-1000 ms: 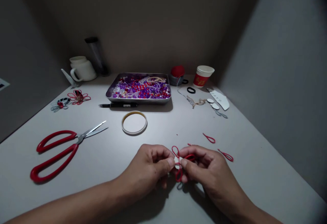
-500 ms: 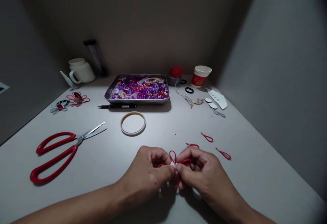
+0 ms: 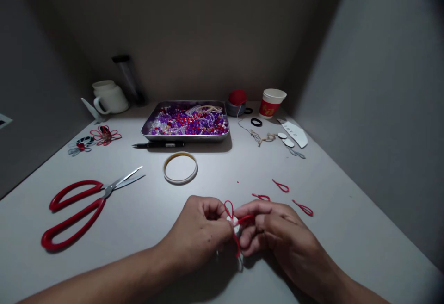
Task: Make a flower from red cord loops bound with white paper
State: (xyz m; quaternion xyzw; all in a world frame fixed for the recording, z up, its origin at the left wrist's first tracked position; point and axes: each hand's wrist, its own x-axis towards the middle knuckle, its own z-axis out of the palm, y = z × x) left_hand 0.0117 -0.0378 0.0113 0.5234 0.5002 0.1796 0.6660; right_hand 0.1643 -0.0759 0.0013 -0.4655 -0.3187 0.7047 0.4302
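Across the middle and lower frame, seeing a pale table (image 3: 215,167). At lower centre, working with the left hand (image 3: 204,230) and the right hand (image 3: 286,237) close together. At upper centre, finding a metal tray (image 3: 185,139) full of purple, red and clear beads. At middle left, noting red-handled scissors (image 3: 108,190) with blades parted. At upper left, seeing a cream jug (image 3: 111,98) before a clear tube (image 3: 129,75) with a dark cap. At upper right, making out gold marks on the red band of a paper cup (image 3: 272,104), too small to read. Just left of centre, finding a tape ring (image 3: 178,183); above it, before the tray, spotting a pale label, illegible, on a black pen (image 3: 157,145). At right, picking out printed letters on a white card (image 3: 294,134), seemingly including A, R and D. At lower centre, clamping a white disc (image 3: 237,227) with red cord loops (image 3: 228,208) between left thumb and forefinger; curling right fingers beside it, thumb and forefinger apart, not showing clearly whether gripping a loop. Right of that, seeing loose red loops (image 3: 284,189).
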